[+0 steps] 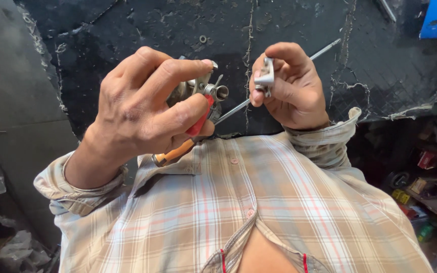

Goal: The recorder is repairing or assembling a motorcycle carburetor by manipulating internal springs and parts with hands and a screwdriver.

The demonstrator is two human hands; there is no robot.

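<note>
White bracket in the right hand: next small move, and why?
Probably bring the white bracket, pinched in the right hand, across to the spring-wound metal part held by the left hand. The two pieces are level and apart, and the left hand also grips an orange-handled tool.

light: soft daylight, even on the plaid shirt [238, 212]
shadows: deep at left and right edges
focus: sharp centre, wide-angle bending at corners

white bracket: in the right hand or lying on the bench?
In hand. The right hand pinches the white bracket between thumb and fingers, above the black bench.
</note>
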